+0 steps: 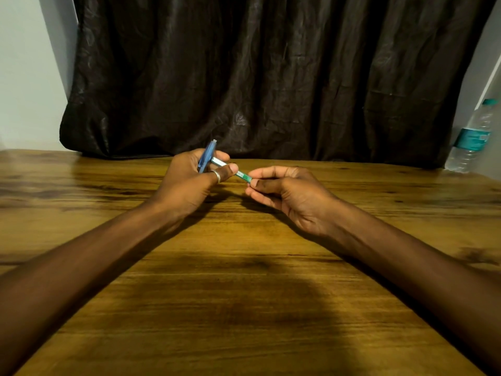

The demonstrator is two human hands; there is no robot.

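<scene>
Over the far middle of the wooden table [244, 294], my left hand [189, 183] grips a blue pen [206, 156] that stands nearly upright, its pale tip above the fingers. The same hand's thumb, which wears a silver ring, pinches one end of a thin green and white stick [241, 174]. This stick slants down to the right. My right hand [287, 194] pinches its other end between thumb and forefinger. Both hands are held just above the table top.
A dark crumpled curtain [271, 77] hangs behind the table's far edge. A clear plastic water bottle [473, 137] with a teal label and cap stands at the far right. Pale walls show at both sides.
</scene>
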